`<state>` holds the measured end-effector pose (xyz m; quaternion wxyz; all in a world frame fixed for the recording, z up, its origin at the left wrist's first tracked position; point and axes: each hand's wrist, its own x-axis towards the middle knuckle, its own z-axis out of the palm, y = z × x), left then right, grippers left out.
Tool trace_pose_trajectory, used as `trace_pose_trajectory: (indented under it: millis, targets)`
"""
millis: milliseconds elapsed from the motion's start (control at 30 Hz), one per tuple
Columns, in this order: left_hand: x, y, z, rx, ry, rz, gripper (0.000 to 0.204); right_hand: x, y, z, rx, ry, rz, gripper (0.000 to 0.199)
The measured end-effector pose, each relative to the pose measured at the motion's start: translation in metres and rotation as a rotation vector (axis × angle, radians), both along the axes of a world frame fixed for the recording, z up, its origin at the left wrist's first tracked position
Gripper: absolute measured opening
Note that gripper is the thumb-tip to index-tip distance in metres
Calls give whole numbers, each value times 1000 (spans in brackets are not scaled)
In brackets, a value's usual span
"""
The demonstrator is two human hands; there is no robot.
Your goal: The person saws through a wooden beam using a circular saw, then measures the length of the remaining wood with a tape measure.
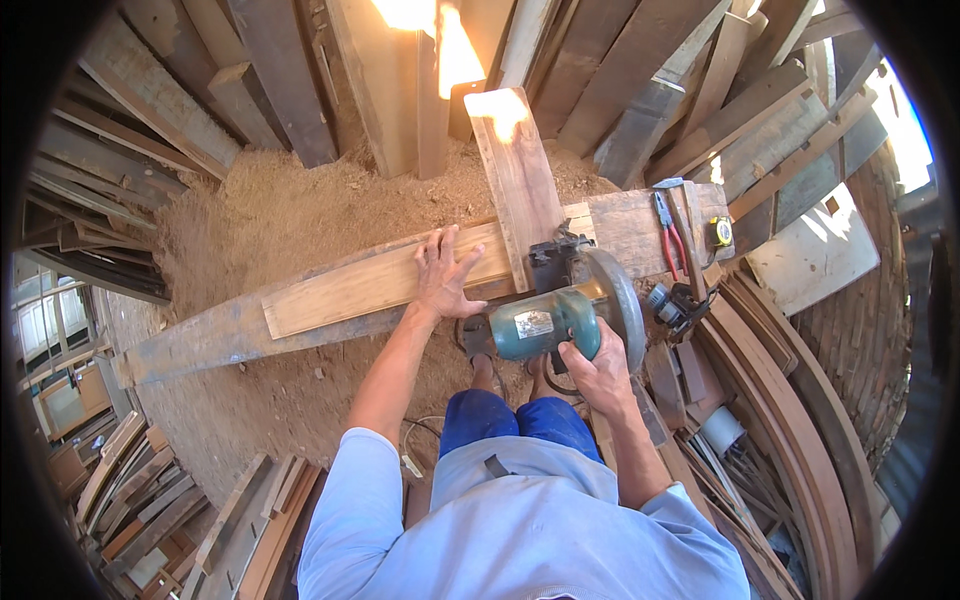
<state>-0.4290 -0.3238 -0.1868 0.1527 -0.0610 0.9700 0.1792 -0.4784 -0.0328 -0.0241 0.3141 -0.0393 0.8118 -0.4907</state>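
Note:
My left hand [446, 280] has its fingers spread over a pale wooden board [350, 296], which lies along a longer, worn plank [190, 340]. With my right hand [602, 372] I grip the rear handle of a teal circular saw [540, 322]. The saw's grey round guard [622, 305] faces right, and its dark base is beside a second, darker board [520, 180]. That board crosses the pale one and points away from me. The saw blade is hidden, so I cannot tell whether it touches wood.
Red-handled pliers [670, 238], a hammer [682, 215] and a yellow tape measure [719, 232] lie on the plank's right end. Another power tool [680, 308] sits near them. Timber stacks [640, 80] stand around, sawdust [270, 210] covers the ground, and a cable [415, 428] loops near my legs.

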Motion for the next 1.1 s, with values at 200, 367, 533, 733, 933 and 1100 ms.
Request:
trace_pose_trajectory:
  millis: [200,367,533,733,933,1100]
  targets:
    - [1,0,-2,-21,-12,-6,106,-3,-19,-3,-41,-46,11,29]
    - [-2,1,2,-6,-33,2,100,-12,-28,-2,-105,-143,-23,29]
    - [-1,2,-4,-32,3,3,96,-21,-35,-6,-125,-110,2,30]
    - [6,0,-24,-29,144,-20,99,-27,-39,-8,-129,-81,18,32]
    - [8,-2,-36,-84,203,-52,105,-35,-44,-16,-154,-97,18,31]
    - [7,0,-29,-80,178,-37,107,-40,-48,-15,-157,-103,14,31]
